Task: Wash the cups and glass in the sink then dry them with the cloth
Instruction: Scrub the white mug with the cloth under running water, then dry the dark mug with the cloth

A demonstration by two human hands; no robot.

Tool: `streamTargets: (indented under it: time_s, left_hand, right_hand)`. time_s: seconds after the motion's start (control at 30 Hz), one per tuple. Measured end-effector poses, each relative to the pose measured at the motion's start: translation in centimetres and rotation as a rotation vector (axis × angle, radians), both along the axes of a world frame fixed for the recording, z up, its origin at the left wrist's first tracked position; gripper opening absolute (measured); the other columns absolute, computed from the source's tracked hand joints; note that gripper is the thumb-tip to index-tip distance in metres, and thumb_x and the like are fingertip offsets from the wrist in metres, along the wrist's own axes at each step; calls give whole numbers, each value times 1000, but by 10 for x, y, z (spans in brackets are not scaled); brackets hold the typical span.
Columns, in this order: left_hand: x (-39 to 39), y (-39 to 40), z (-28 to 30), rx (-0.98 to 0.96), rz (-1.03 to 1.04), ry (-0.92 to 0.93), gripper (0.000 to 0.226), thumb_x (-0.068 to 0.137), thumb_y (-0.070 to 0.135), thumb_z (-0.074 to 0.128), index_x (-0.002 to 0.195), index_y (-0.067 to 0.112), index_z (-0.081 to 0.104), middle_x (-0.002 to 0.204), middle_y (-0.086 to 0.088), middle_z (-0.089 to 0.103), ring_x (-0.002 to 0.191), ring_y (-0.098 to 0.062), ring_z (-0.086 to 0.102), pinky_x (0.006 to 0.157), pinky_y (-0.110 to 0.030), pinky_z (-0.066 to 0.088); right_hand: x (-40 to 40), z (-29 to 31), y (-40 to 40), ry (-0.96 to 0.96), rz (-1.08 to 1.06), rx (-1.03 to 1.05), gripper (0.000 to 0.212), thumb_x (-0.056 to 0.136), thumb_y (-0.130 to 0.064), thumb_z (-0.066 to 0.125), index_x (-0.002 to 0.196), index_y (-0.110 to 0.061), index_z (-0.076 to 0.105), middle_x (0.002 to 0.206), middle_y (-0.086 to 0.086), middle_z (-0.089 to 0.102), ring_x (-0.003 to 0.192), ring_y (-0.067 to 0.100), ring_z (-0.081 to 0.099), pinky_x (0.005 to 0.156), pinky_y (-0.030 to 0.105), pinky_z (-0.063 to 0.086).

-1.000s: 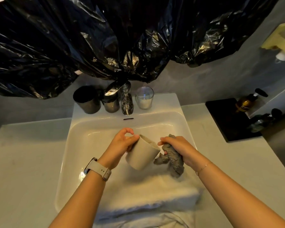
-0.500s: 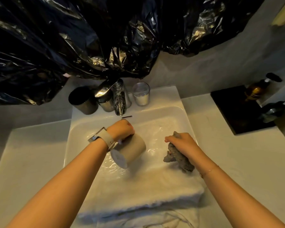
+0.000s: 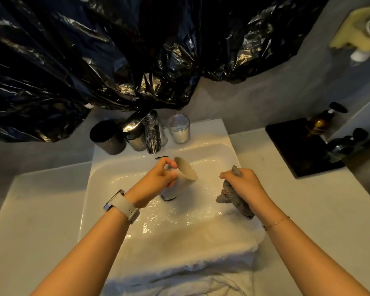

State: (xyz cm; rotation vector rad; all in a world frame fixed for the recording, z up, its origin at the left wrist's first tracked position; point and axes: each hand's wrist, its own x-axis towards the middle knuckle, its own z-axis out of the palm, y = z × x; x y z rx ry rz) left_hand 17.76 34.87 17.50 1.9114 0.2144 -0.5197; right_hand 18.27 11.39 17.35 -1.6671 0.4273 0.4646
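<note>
Tilting over the middle of the white sink (image 3: 98, 189), a beige cup (image 3: 183, 178) sits in the left hand (image 3: 156, 180), its open mouth turned up and away toward the tap, its base low over the drain. The fingers and thumb of that hand are curled round the cup's near side; a pale-strapped watch (image 3: 121, 205) is on the wrist. Well apart to the right, over the basin's right side, the right hand (image 3: 244, 184) is clenched round a crumpled grey cloth (image 3: 233, 197), which pokes out above the knuckles and hangs below the palm. Water glistens on the basin floor between the two hands. A white towel (image 3: 179, 253) lies draped over the sink's near edge. On the back ledge stand a dark cup (image 3: 108, 137), a shiny metal cup (image 3: 136, 138) just beside the chrome tap (image 3: 153, 133), and a clear glass (image 3: 179, 128) to the tap's right. Black plastic sheeting (image 3: 115, 50) hangs above. A dark tray (image 3: 295, 150) with bottles rests on the counter at right.
</note>
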Motion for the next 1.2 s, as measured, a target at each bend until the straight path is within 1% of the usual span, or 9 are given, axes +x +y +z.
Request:
streamTargets:
  time_s: [0.13, 0.27, 0.37, 0.53, 0.77, 0.9, 1.0, 1.07, 1.2]
  left_hand:
    - [-8, -21, -20, -298, 230, -88, 5, 104, 10, 45, 105, 15, 45, 66, 1, 46, 67, -12, 42, 67, -28, 34]
    - [2, -56, -38, -507, 346, -171, 10, 104, 7, 40, 97, 13, 44, 61, 3, 44, 63, -10, 42, 71, -29, 37]
    - [23, -77, -46, -605, 400, -215, 14, 103, 6, 41, 92, 12, 46, 61, 2, 44, 60, -9, 44, 76, -31, 40]
    - [63, -103, -49, -690, 442, -274, 12, 104, 7, 41, 93, 11, 46, 64, -1, 42, 60, -9, 46, 86, -34, 43]
    - [101, -110, -67, -592, 416, -315, 9, 105, 12, 42, 98, 14, 47, 70, 6, 51, 72, -7, 53, 90, -29, 47]
    - [110, -110, -78, -538, 411, -356, 7, 97, 30, 47, 99, 23, 48, 72, 9, 57, 83, -13, 58, 94, -27, 49]
    - [113, -108, -90, -466, 441, -381, 12, 98, 37, 49, 103, 26, 48, 83, 5, 62, 93, -18, 61, 100, -29, 47]
    - [114, -109, -92, -440, 456, -369, 2, 104, 30, 47, 103, 28, 48, 92, 0, 65, 98, -16, 63, 95, -24, 46]
    - [120, -112, -87, -444, 503, -392, 14, 106, 24, 41, 100, 35, 49, 115, -15, 63, 112, -20, 60, 94, -22, 42]
  right_hand:
    - [5, 10, -9, -69, -81, -32, 18, 85, -11, 64, 70, -1, 60, 58, 12, 57, 50, 21, 57, 40, 15, 44]
    - [11, 23, -15, -61, -176, 79, 19, 85, -6, 66, 69, -1, 57, 54, 10, 54, 42, 16, 58, 40, 18, 46]
    - [16, 28, -19, -48, -226, 151, 21, 85, -5, 66, 68, -2, 55, 49, 6, 54, 39, 15, 60, 39, 17, 45]
    - [32, 23, -22, 4, -213, 176, 14, 85, -7, 67, 76, 0, 59, 60, 13, 54, 43, 17, 61, 42, 21, 48]
    - [59, 13, -23, 46, -119, 151, 26, 87, -8, 65, 99, 16, 61, 71, 17, 57, 41, 10, 60, 41, 14, 45]
    - [69, 8, -21, 60, -117, 144, 26, 89, -7, 64, 97, 17, 59, 73, 21, 53, 48, 22, 58, 40, 14, 45]
    - [73, 3, -21, 56, -130, 107, 22, 88, -10, 65, 96, 10, 65, 66, 15, 60, 49, 14, 64, 44, 14, 47]
    - [74, -2, -22, 47, -135, 66, 18, 87, -14, 66, 96, 2, 69, 64, 8, 65, 53, 12, 66, 50, 17, 52]
    - [73, -9, -22, 52, -158, 43, 14, 86, -16, 67, 91, -4, 72, 63, 5, 66, 52, 11, 66, 48, 18, 51]
